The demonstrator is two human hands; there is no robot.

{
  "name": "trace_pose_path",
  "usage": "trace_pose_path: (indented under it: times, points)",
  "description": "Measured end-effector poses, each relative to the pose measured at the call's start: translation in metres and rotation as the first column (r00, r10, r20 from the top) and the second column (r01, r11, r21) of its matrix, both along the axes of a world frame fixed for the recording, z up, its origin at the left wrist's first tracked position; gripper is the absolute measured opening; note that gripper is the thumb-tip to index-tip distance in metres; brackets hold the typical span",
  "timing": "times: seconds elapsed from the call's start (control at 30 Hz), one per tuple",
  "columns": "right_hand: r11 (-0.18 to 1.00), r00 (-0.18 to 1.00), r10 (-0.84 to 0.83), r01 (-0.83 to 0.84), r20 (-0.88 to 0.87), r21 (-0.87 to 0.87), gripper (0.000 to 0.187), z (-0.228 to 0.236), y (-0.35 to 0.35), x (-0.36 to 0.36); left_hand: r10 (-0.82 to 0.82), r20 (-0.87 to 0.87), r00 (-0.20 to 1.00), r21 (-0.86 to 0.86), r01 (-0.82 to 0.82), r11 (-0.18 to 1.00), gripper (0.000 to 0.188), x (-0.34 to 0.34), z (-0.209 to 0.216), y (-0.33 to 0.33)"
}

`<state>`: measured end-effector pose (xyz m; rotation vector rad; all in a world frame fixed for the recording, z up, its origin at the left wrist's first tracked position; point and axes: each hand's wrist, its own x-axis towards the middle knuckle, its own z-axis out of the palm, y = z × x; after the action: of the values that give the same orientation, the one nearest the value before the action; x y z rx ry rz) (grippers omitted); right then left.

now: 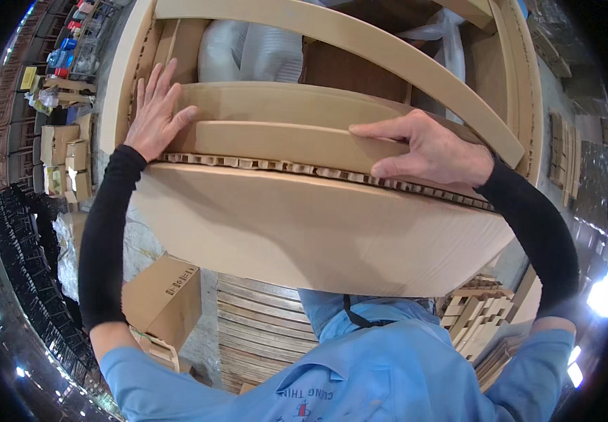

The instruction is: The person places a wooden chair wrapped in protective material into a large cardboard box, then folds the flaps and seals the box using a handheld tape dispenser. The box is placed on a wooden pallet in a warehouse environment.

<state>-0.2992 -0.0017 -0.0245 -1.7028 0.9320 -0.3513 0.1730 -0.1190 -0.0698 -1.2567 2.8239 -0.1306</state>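
Note:
A large open carton with thick honeycomb cardboard walls [332, 225] stands in front of me. Along its near wall, just inside the ragged honeycomb edge, lies a long tan cardboard strip [269, 144]. My left hand [155, 116] rests at the left end of the strip, its fingers spread and stretched away from me. Toward the right end, my right hand [430, 151] grips the strip, index finger along its far edge and thumb on the near side. Farther in, a curved tan bar [346, 39] spans the opening. Beneath it shows foam-wrapped padding [251, 53].
Below the carton, wooden slats [258, 323] lie on the floor beside a brown cardboard box [163, 292]. Cut wooden pieces [476, 316] are stacked at the lower right. More cartons [65, 155] stand at the left, and flat boards [564, 155] at the right.

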Motion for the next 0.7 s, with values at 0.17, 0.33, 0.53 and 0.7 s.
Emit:
trace_pose_path:
  times: [0.17, 0.33, 0.53, 0.7]
  points:
    - [0.948, 0.976, -0.039, -0.031, -0.214, -0.316, 0.049, -0.006, 0.008, -0.005, 0.192, -0.299, 0.935, 0.103, -0.168, 0.980, 0.063, -0.026, 0.034, -0.031]
    - [0.629, 0.958, -0.230, 0.011, -0.173, -0.777, 0.048, 0.026, 0.016, -0.032, 0.124, -0.374, 0.919, 0.486, 0.080, 0.870, 0.067, -0.107, 0.049, 0.014]
    - [0.638, 0.887, -0.411, 0.445, 0.212, -0.628, 0.048, 0.081, 0.029, -0.107, -0.135, -0.382, 0.914, 0.488, 0.324, 0.810, 0.063, -0.229, 0.043, 0.069]
    - [0.419, 0.921, -0.366, 0.289, 0.131, -0.861, 0.047, -0.041, 0.044, -0.094, -0.212, -0.165, 0.963, 0.431, 0.264, 0.863, 0.056, -0.248, 0.011, 0.062]
